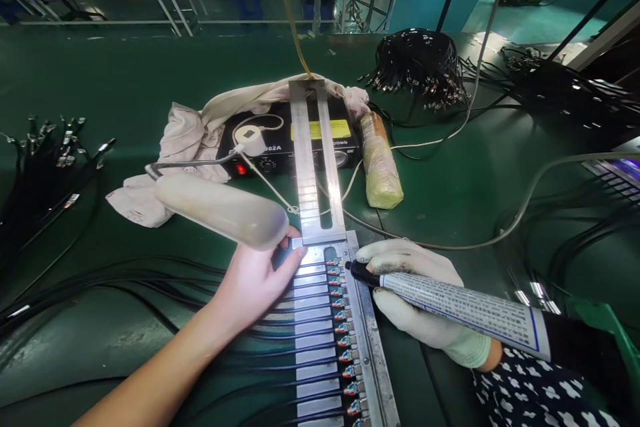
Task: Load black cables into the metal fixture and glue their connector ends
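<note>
A long metal jig (315, 340) runs toward me, holding a row of black cables with small connectors (345, 327) showing coloured wires. My left hand (253, 280) is bare and grips the jig's upper left corner, thumb on top; its other fingers are partly hidden behind a white lamp head (220, 210). In my right hand (417, 300), which wears a white glove, lies a large printed glue tube (465, 307). Its black nozzle tip is close to the connectors at the top of the row. A slotted metal plate (303, 160) extends beyond the jig.
Behind the jig sits a black control box (275, 153) with a lit red switch, draped with cloth (185, 140). A wrapped roll (381, 167) lies right of it. Cable bundles lie at far left (45, 173) and back right (417, 63). A grey cord crosses at right.
</note>
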Action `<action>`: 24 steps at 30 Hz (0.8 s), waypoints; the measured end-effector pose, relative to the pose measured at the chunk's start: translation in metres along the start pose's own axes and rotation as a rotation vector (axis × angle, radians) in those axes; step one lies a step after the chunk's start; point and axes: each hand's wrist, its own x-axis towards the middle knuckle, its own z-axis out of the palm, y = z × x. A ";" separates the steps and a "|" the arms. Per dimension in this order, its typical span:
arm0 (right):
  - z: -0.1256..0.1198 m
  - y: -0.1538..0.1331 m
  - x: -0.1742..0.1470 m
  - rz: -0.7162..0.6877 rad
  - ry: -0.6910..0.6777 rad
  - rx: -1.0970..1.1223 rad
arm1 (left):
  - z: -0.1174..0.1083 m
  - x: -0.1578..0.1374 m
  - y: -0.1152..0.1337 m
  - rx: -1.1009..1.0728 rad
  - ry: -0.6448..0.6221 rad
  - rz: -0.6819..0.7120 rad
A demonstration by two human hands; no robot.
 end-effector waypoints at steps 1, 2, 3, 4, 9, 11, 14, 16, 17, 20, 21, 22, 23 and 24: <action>0.000 0.000 0.000 -0.005 0.001 0.004 | 0.000 0.000 0.000 -0.001 -0.001 0.000; -0.001 -0.001 0.000 -0.013 0.001 0.008 | 0.000 -0.001 0.000 -0.002 -0.003 -0.001; -0.001 -0.002 -0.001 -0.020 0.001 0.010 | 0.000 -0.001 0.000 -0.003 -0.003 -0.001; -0.001 -0.002 -0.001 -0.029 0.001 0.013 | -0.001 -0.001 0.000 -0.003 -0.003 -0.002; -0.002 -0.004 -0.001 -0.029 -0.006 0.015 | -0.001 0.000 0.000 -0.006 0.000 -0.004; -0.002 -0.003 -0.001 -0.019 -0.012 0.014 | -0.001 0.001 0.000 -0.005 -0.001 -0.004; -0.001 -0.002 -0.001 -0.019 -0.015 0.016 | -0.001 0.001 0.001 -0.006 -0.007 -0.006; -0.001 0.000 -0.002 -0.022 -0.015 0.023 | -0.001 0.001 0.001 -0.008 -0.008 -0.006; -0.001 0.001 -0.002 -0.021 -0.015 0.028 | -0.001 0.001 0.001 -0.009 -0.007 -0.005; 0.000 0.002 -0.003 -0.015 -0.017 0.033 | -0.001 0.000 0.001 -0.011 -0.003 -0.002; 0.000 0.002 -0.003 -0.010 -0.018 0.030 | -0.001 0.000 0.001 -0.012 -0.003 -0.001; 0.000 0.002 -0.002 -0.007 -0.017 0.027 | -0.001 0.000 0.001 -0.011 -0.001 0.001; 0.000 0.001 -0.002 -0.005 -0.015 0.027 | -0.001 0.000 0.001 -0.010 -0.001 0.004; 0.000 0.000 -0.001 -0.005 -0.006 0.028 | -0.001 0.000 0.001 -0.008 0.000 0.006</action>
